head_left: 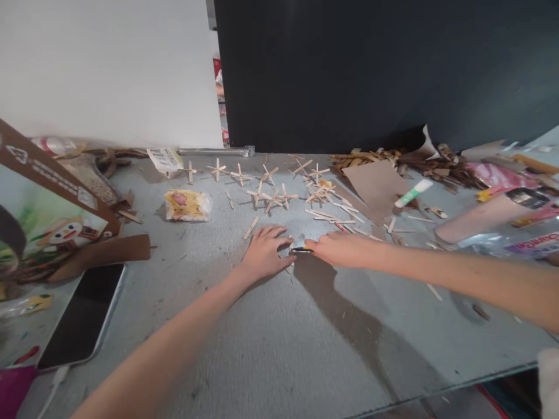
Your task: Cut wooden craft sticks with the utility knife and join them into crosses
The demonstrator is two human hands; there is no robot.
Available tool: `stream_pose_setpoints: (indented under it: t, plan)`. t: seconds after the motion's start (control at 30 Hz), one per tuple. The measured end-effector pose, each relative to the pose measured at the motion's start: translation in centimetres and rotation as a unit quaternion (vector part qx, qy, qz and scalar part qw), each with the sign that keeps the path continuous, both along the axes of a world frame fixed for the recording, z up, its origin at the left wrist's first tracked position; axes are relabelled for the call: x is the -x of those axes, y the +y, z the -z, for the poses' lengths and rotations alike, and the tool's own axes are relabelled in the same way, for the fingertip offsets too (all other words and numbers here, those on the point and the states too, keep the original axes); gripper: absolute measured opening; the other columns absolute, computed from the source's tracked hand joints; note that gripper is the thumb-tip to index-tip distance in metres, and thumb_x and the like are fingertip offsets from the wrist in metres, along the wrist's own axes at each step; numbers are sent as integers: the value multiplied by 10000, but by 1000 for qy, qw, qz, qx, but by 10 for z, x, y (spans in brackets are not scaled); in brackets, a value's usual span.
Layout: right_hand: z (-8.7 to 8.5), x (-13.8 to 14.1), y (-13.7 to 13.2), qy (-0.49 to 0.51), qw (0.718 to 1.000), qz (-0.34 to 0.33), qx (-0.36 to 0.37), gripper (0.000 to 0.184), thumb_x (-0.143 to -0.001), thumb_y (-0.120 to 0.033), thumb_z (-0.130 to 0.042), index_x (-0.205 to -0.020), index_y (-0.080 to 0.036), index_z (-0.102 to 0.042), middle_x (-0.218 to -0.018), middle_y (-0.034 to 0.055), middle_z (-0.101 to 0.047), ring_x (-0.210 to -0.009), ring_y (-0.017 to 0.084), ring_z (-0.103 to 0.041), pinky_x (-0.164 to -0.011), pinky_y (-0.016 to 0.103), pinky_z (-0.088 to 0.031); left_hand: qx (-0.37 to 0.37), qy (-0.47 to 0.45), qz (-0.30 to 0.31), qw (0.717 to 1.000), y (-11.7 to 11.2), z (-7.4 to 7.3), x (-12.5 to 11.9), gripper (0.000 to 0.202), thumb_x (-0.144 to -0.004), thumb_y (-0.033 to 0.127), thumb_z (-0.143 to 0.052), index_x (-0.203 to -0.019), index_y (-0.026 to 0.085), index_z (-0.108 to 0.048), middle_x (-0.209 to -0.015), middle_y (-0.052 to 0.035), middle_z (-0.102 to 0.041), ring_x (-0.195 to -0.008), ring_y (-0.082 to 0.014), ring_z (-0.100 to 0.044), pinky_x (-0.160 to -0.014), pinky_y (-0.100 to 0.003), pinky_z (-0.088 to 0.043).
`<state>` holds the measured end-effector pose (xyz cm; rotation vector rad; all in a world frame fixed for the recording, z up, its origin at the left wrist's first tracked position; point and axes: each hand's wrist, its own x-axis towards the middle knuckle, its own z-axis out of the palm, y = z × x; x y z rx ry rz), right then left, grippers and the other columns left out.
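Right hand [338, 247] pinches a small black tool [302, 249] (yellow-marked, kind unclear) at the middle of the bench [271, 349]. Left hand [265, 253] lies flat just beside it, fingers spread. Crossed wooden sticks [271, 195] scatter toward the far edge; a phone [82, 317] lies near the left edge.

Bare tabletop [271, 349] lies open near the front; stick crosses [271, 195] crowd behind, phone [82, 314] left, clutter [493, 198] right.

Phone [81, 317] on table [271, 349] left; stick crosses [271, 192] back centre; glue stick [413, 193] further right.
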<state>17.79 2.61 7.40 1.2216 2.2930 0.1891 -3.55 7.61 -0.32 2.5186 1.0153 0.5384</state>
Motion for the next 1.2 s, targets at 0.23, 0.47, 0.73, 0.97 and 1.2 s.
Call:
stream_pose_setpoints:
  t: [0.23,0.47,0.73,0.97,1.2]
  plan:
    - [2,4,8,-6,1000,-9,11,318,-967,-109,-541,-1270,-129,-637,-864,133,-769,-838,270,-769,-643,288,-474,-3,-4,-4,1000,2,3,0,324,-848,396,-766,-1148,272,-782,-1477,-78,-620,-1416,-293,-505,-1215,-485,-330]
    - [29,-12,-11,51,996,72,3,466,-1106,-434,-294,-1339,-161,-590,-776,117,-736,-702,265,-729,-528,269,-320,15,21,2,1000,3,0,-1,400,-854,506,-760,-1179,275,-778,-1508,-80,-594,-1447,-317,-471,-1220,-513,-329]
    - [33,-18,-10,74,993,93,14,456,-1102,-407,-270,-1326,-179,-595,-813,125,-745,-684,251,-700,-550,277,-286,23,26,5,999,1,-7,-2,387,-870,512,-739,-1183,288,-778,-1506,-65,-591,-1447,-311,-465,-1227,-513,-318]
    - [34,-19,-12,72,993,89,13,447,-1098,-393,-278,-1327,-195,-608,-804,113,-738,-680,262,-694,-557,285,-315,18,33,5,999,2,-6,-2,399,-872,527,-733,-1192,292,-768,-1510,-62,-591,-1450,-305,-460,-1225,-511,-312]
    - [17,-7,-11,41,995,87,3,438,-1094,-374,-313,-1343,-184,-619,-840,131,-747,-721,254,-718,-570,278,-375,16,42,-1,999,2,-7,-3,402,-864,511,-744,-1194,283,-768,-1509,-63,-593,-1454,-306,-453,-1222,-502,-322]
